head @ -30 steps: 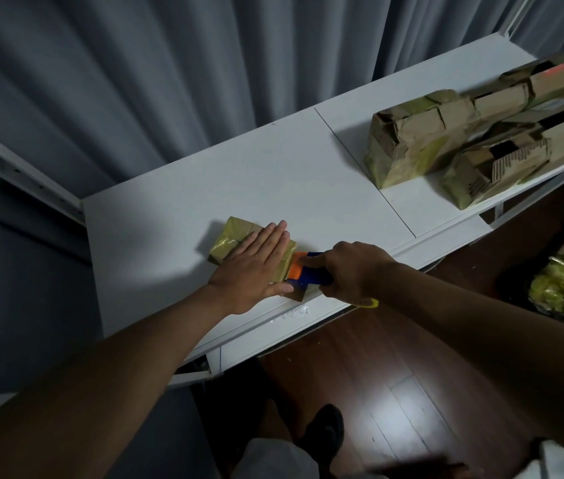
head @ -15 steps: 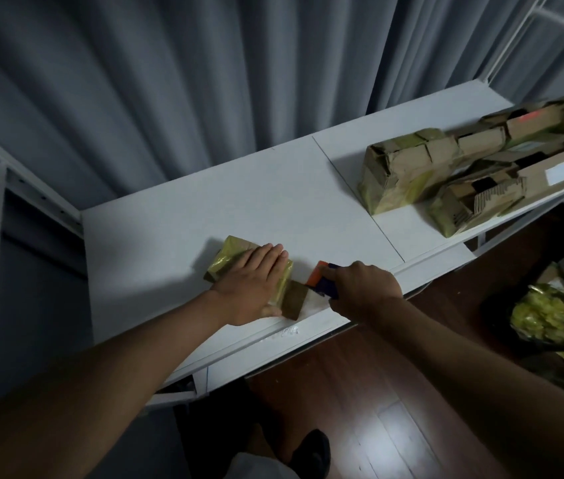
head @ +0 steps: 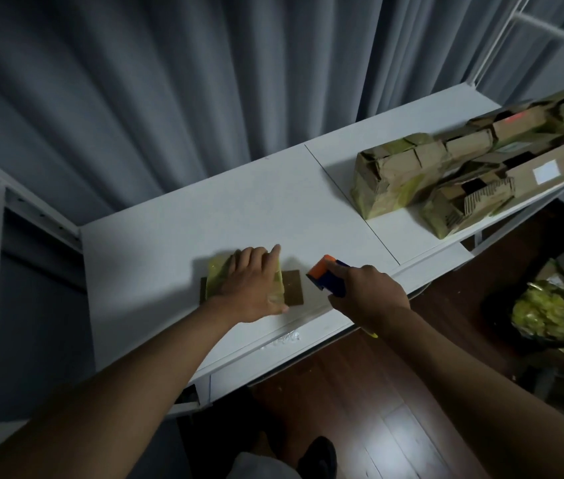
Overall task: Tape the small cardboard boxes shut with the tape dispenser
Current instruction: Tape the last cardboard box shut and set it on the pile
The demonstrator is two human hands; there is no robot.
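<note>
Cardboard box wrapped in yellow tape on white worktop, left hand pressing flat on it, right hand gripping tape dispenser just beside.

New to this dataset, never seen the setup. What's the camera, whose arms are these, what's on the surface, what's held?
There is no robot here: a person works with bare hands, and the single wide-angle camera sits on their head, looking forward and down. That is why two forearms reach in from below.

The white table stands against grey curtains. The left hand lies on a small cardboard box covered in yellowish tape, fingers loosely curved over its top. The right hand grips the tape dispenser, blue with an orange head, just right of that box. A pile of cardboard boxes lies at the table's right end.
</note>
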